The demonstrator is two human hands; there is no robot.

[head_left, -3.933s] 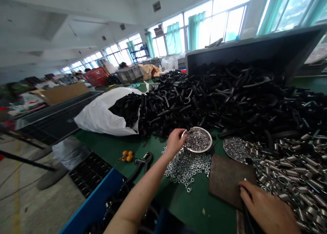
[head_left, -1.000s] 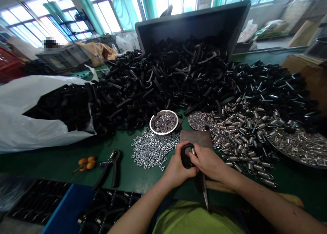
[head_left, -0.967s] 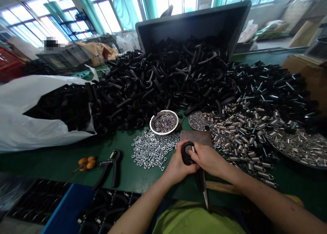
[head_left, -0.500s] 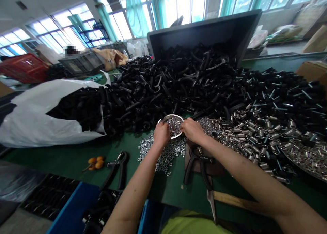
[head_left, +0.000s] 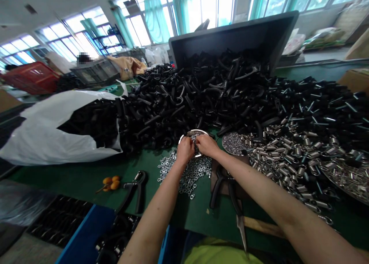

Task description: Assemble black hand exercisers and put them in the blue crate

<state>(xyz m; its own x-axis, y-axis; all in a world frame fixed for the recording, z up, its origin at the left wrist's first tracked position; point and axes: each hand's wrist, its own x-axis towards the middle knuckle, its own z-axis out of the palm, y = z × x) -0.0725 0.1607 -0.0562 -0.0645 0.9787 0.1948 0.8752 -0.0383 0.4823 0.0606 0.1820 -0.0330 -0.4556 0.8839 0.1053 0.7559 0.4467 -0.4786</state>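
Observation:
Both my hands are inside a round white-rimmed bowl (head_left: 198, 131) of small shiny metal pieces. My left hand (head_left: 186, 149) is at the bowl's left side, its fingers curled closed and pointing down. My right hand (head_left: 206, 145) reaches in from the right with fingers pinched together. The two hands nearly meet; whatever lies between their fingertips is hidden. Metal nuts (head_left: 191, 177) are heaped just in front of the bowl. Below my right forearm, a black-handled hand gripper (head_left: 217, 187) rests on a brown block (head_left: 213, 171). A pointed metal blade (head_left: 241, 231) lies nearer me.
Black handles (head_left: 184, 98) are piled behind the bowl, spilling from a grey bin (head_left: 236, 29). Springs (head_left: 273, 156) spread to the right. On the left are a white sack (head_left: 34, 129), orange fruits (head_left: 112, 182), another hand gripper (head_left: 137, 187) and a blue crate (head_left: 77, 233).
My right hand has moved left from the bowl's right rim into its middle, closer to my left hand. The whole view has shifted slightly.

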